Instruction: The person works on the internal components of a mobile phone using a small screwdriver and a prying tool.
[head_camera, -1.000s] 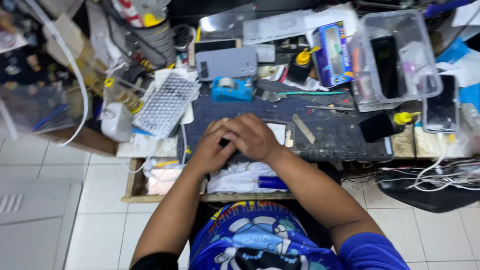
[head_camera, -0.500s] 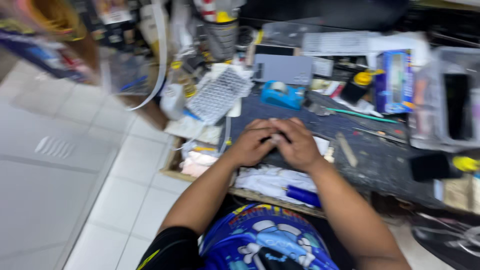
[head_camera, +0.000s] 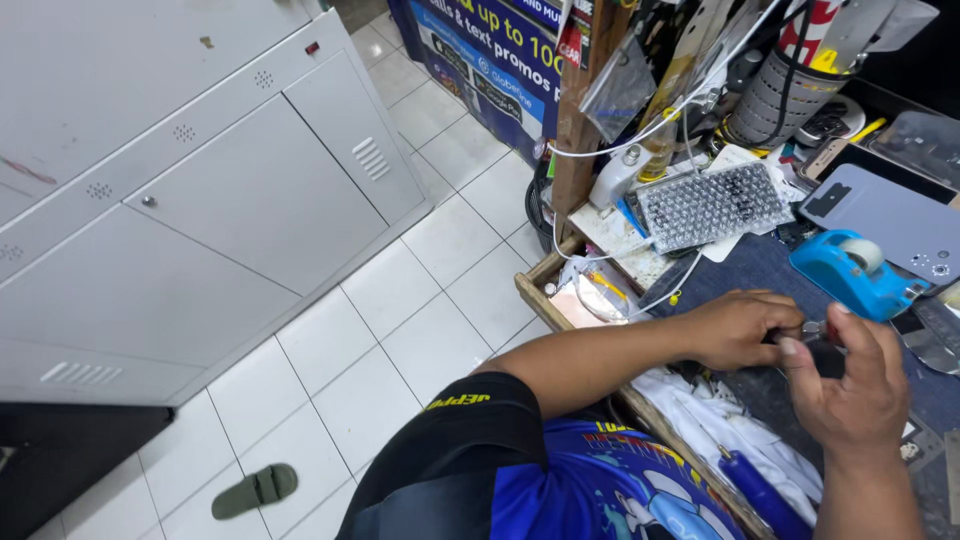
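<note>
My left hand (head_camera: 738, 327) and my right hand (head_camera: 848, 382) meet over the dark work mat (head_camera: 760, 262), fingers closed together on a small dark object (head_camera: 822, 345) held between them. What the object is cannot be made out. A blue tape dispenser (head_camera: 845, 272) stands just beyond the hands. White cloth (head_camera: 715, 415) and a blue-handled tool (head_camera: 762, 494) lie in the open drawer below my forearms.
A bubble-wrapped flat item (head_camera: 712, 205), a grey phone back cover (head_camera: 880, 215), a cup of tools (head_camera: 778, 95) and white cables (head_camera: 640, 125) crowd the bench. Grey metal cabinets (head_camera: 190, 200) stand left across a white tiled floor, where a green slipper (head_camera: 255, 489) lies.
The view has swung far to the left, bringing the cabinets and floor into sight. My hands stay joined over the mat on the small object.
</note>
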